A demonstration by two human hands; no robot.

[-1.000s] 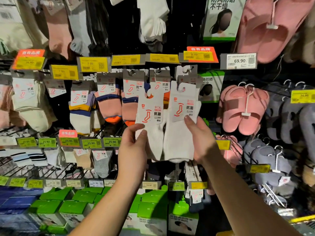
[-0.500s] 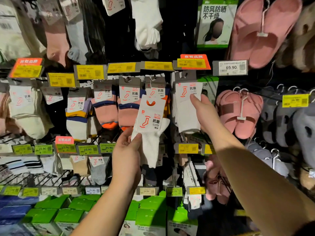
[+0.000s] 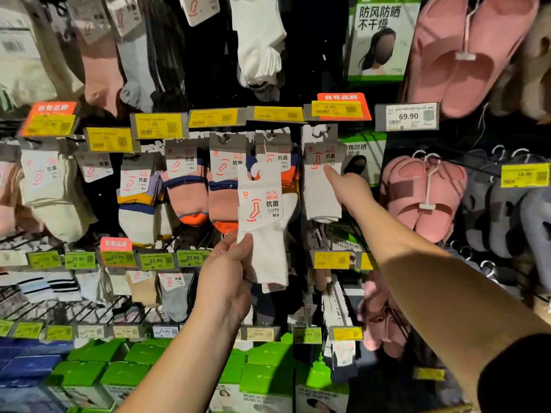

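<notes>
Left hand point(image 3: 224, 283): raised in front of the display, gripping a white sock pack point(image 3: 263, 234) by its lower left part, with the thumb on the front of the pack just under the cardboard label and the fingers curled behind it. The pack stands upright and free of the rack, its hook hole at the top overlapping the row of hanging goods behind it. The label carries an orange sock drawing. Right hand point(image 3: 349, 189): extended further up and to the right, holding the hanging sock pack point(image 3: 320, 192) at its right edge. The thumb lies across the front just below that pack's label and the remaining fingers are hidden behind it. This second pack is also white and its card top sits on a hook point(image 3: 323, 131) of the rack, just right of the pack in the left hand; the two packs are near each other but apart. Surroundings: orange and blue socks point(image 3: 186, 198) hang to the left in the same row. Yellow price tags point(image 3: 158, 125) run above the row, with a white price tag point(image 3: 407, 116) reading 69.90 to the right. Pink slippers point(image 3: 423, 201) hang right of the right hand, and grey slippers point(image 3: 495, 213) beyond them. Green boxes point(image 3: 128, 374) fill the bottom shelf.
</notes>
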